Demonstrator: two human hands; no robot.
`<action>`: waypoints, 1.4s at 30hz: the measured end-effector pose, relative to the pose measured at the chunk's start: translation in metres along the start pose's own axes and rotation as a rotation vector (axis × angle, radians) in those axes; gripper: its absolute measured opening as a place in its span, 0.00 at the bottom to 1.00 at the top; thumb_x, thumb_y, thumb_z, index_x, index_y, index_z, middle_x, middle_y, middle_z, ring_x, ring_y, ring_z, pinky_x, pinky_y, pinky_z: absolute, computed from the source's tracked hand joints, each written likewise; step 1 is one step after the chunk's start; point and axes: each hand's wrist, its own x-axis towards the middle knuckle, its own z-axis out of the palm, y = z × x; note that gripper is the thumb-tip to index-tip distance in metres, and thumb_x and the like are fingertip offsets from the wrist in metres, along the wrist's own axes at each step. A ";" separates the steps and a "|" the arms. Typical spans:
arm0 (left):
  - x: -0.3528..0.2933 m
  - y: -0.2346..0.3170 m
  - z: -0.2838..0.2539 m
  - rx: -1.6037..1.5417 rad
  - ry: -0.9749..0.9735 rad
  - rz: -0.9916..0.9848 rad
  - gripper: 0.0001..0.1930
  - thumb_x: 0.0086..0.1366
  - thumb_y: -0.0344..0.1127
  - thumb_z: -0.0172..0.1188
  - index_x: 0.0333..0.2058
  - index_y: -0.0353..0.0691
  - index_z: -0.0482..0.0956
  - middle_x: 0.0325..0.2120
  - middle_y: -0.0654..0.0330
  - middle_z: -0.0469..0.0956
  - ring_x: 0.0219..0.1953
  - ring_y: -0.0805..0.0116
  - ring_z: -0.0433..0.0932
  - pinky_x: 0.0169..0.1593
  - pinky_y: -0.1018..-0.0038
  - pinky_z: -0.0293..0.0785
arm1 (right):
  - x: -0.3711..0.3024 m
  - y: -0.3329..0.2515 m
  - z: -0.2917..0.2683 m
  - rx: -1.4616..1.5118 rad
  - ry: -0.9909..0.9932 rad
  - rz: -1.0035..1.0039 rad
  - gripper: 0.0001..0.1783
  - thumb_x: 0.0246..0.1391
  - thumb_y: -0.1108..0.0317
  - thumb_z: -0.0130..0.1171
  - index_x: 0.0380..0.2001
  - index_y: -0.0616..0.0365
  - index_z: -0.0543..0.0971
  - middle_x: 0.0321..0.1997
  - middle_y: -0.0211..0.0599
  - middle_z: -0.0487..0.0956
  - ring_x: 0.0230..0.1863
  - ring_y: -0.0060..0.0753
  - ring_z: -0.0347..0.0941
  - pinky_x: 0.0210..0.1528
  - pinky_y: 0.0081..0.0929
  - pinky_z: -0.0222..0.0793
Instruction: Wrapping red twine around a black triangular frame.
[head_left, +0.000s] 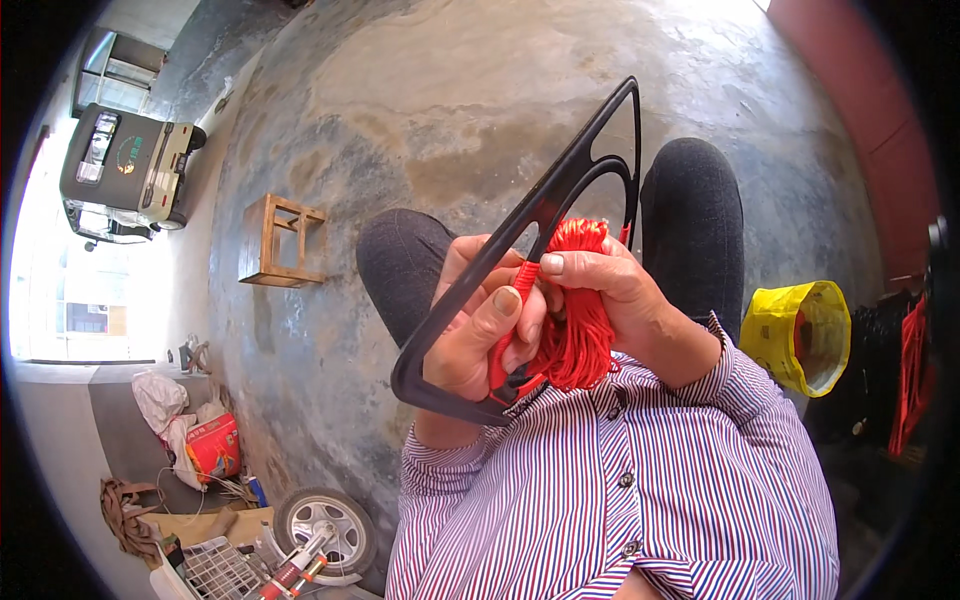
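A black, roughly triangular plastic frame (545,190) with a curved inner bar is tilted over my lap. Red cord is wrapped in tight turns (525,277) around part of that inner bar. My left hand (470,345) reaches through the frame, its fingers closed around the wrapped bar and its thumb pressed on the turns. In my right hand (625,285) is a thick looped bundle of red cord (580,345), its thumb pinching cord close to the wrapped part. The bundle partly hides the frame's lower end and several fingertips.
A yellow bag (795,335) stands by my right side, with red cord (908,375) hanging beyond it. To the left are a wooden stool (283,240) and a parked three-wheeled vehicle (130,165). A wheel (325,530) and a white crate (220,570) lie at lower left.
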 end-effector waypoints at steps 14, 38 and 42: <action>0.002 -0.002 -0.001 -0.004 0.001 -0.098 0.26 0.71 0.39 0.56 0.60 0.26 0.62 0.23 0.55 0.74 0.13 0.81 0.63 0.17 0.84 0.59 | -0.001 0.002 -0.004 -0.046 0.081 -0.047 0.10 0.54 0.65 0.63 0.29 0.61 0.79 0.24 0.35 0.78 0.25 0.26 0.75 0.30 0.24 0.72; -0.001 -0.004 0.003 0.112 0.049 -0.007 0.25 0.70 0.38 0.58 0.58 0.25 0.68 0.19 0.57 0.74 0.13 0.81 0.64 0.17 0.85 0.61 | 0.003 -0.008 -0.016 -0.149 0.000 -0.123 0.10 0.53 0.64 0.65 0.29 0.61 0.79 0.23 0.32 0.77 0.25 0.23 0.73 0.30 0.22 0.68; -0.004 -0.004 0.003 0.162 0.031 0.005 0.25 0.70 0.37 0.57 0.59 0.26 0.69 0.20 0.57 0.74 0.14 0.81 0.66 0.18 0.86 0.63 | 0.002 -0.012 -0.020 -0.233 0.005 -0.219 0.09 0.53 0.66 0.65 0.30 0.61 0.79 0.24 0.30 0.77 0.25 0.21 0.72 0.30 0.21 0.67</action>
